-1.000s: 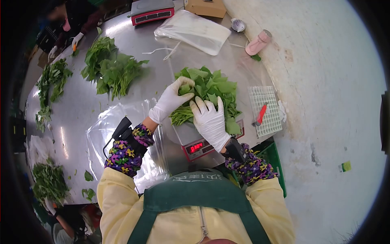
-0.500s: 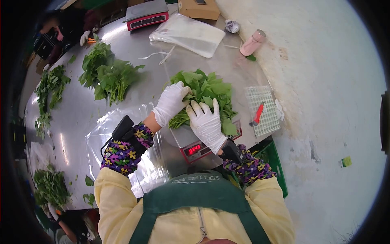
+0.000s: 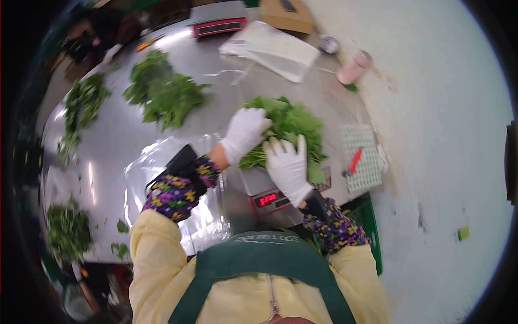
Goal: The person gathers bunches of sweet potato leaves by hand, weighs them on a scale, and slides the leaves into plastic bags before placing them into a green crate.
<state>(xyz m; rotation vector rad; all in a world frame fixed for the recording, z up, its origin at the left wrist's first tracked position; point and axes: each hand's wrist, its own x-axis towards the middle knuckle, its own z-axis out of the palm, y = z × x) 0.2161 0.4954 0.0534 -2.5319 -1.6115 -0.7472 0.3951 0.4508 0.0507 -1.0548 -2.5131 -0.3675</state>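
**Both hands on the greens, picture smeared**

The left fingers point(image 3: 258, 121) curl over the near-left edge of the greens point(image 3: 297, 121), their tips buried in the leaves, so how tight the hold is cannot be told. The right fingers point(image 3: 300, 146) lie spread and flat on top of the bunch, holding nothing. The left hand point(image 3: 245, 134) and right hand point(image 3: 288, 168), both in white gloves, sit close together and hide the stalk ends between them. The greens rest on the scale point(image 3: 249, 182), whose pan is almost wholly covered. Its red readout point(image 3: 268, 200) glows, but the digits are too blurred to read.

Further out, clear film point(image 3: 156, 164) lies on the bench point(image 3: 116, 135), partly under the left sleeve. A white grid tray point(image 3: 362, 154) with a red tool point(image 3: 353, 161) sits right of the scale, and a green crate point(image 3: 368, 216) below it is half hidden by the right arm. Loose bunches point(image 3: 167, 97), a pile of bags point(image 3: 275, 47), a pink bottle point(image 3: 353, 69) and a second scale point(image 3: 218, 22) lie beyond, the last cut off by the top edge.

Against half a second ago, the whole view has slid right and down and gone soft with motion. The hands stay on the bunch; the left one now looks more closed. The co-worker's gloved hand at the far corner can no longer be made out.
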